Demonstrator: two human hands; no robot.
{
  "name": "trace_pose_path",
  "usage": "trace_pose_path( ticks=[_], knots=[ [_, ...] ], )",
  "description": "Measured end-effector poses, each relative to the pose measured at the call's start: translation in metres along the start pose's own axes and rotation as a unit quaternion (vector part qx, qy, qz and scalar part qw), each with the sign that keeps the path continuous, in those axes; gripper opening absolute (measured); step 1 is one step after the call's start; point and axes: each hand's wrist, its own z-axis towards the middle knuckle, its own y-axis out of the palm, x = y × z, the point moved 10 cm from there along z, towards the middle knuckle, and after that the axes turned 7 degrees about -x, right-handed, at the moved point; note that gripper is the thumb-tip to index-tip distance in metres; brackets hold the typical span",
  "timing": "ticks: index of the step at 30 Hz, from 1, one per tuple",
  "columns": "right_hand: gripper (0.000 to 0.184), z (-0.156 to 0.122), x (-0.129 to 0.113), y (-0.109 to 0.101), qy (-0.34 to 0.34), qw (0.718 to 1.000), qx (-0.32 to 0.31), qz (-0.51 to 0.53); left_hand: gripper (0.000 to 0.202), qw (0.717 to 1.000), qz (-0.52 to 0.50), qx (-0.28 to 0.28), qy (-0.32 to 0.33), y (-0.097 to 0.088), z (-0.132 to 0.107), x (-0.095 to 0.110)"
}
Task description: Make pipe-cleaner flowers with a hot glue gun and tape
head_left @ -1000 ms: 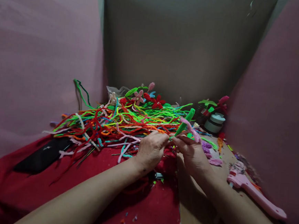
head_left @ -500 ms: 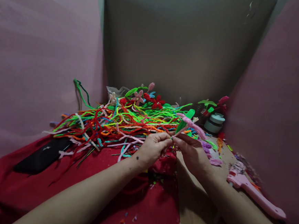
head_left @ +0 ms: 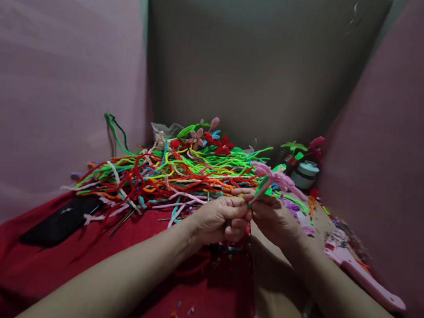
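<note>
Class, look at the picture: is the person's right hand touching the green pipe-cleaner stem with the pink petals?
Touching. The head view shows the green stem sticking out from between the fingertips of the right hand, with no gap.

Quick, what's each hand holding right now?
Left hand: closed, fingers pinching the pipe-cleaner flower low down.
Right hand: closed on the same flower.
</note>
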Motion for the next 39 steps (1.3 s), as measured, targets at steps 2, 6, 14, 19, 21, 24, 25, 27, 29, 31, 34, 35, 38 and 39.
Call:
trace_pose_path(
  ticks=[2, 6, 14, 19, 21, 24, 25, 27, 29, 31, 34, 35, 38, 39],
  knots=[
    [0.013, 0.000, -0.006, -0.001, -0.018, 1.000, 0.013, -0.008, 0.021, 1.000, 0.019, 0.001, -0.003, 0.001, 0.000, 0.001],
    [0.013, -0.001, 0.000, -0.012, -0.022, 0.996, 0.089, -0.004, 0.024, 0.955, 0.257, 0.140, 0.055, -0.018, -0.006, 0.025],
    [0.019, -0.006, 0.018, -0.016, -0.040, 0.988, 0.146, -0.011, 0.014, 0.723, 0.615, 0.276, 0.151, -0.014, -0.026, 0.054],
    [0.020, -0.006, 0.002, 0.005, -0.026, 0.994, 0.089, -0.060, 0.020, 0.865, 0.425, 0.241, 0.112, -0.025, -0.016, 0.048],
    [0.021, -0.005, 0.000, 0.013, -0.009, 0.997, 0.058, -0.053, 0.026, 0.905, 0.352, 0.218, 0.101, -0.023, -0.012, 0.044],
    [0.025, -0.002, 0.000, 0.014, 0.001, 0.999, 0.029, -0.030, 0.031, 0.939, 0.278, 0.185, 0.085, -0.022, -0.010, 0.037],
    [0.026, -0.001, 0.000, 0.011, -0.001, 0.999, 0.027, -0.024, 0.030, 0.951, 0.248, 0.171, 0.076, -0.022, -0.008, 0.033],
    [0.027, 0.000, 0.001, 0.003, -0.004, 0.999, 0.028, -0.021, 0.027, 0.974, 0.171, 0.139, 0.051, -0.022, -0.005, 0.023],
    [0.027, 0.001, 0.003, -0.003, 0.000, 0.999, 0.020, -0.030, 0.023, 0.989, 0.099, 0.109, 0.026, -0.022, -0.003, 0.013],
    [0.025, 0.001, 0.002, -0.005, -0.006, 0.999, 0.005, -0.044, 0.020, 0.995, 0.055, 0.080, 0.004, -0.018, -0.001, 0.006],
    [0.021, 0.002, -0.005, -0.006, -0.040, 0.997, -0.007, -0.063, 0.018, 0.999, 0.026, 0.031, -0.012, -0.010, -0.001, 0.001],
    [0.019, 0.002, -0.006, -0.005, -0.045, 0.996, -0.010, -0.071, 0.018, 1.000, 0.022, 0.017, -0.014, -0.007, -0.001, 0.000],
    [0.017, 0.004, -0.006, -0.002, -0.040, 0.996, -0.013, -0.075, 0.019, 0.999, 0.030, -0.006, -0.014, -0.002, -0.001, 0.002],
    [0.016, 0.003, -0.005, -0.001, -0.039, 0.997, -0.008, -0.070, 0.020, 0.999, 0.040, -0.001, -0.014, -0.002, -0.001, 0.003]
  ],
)
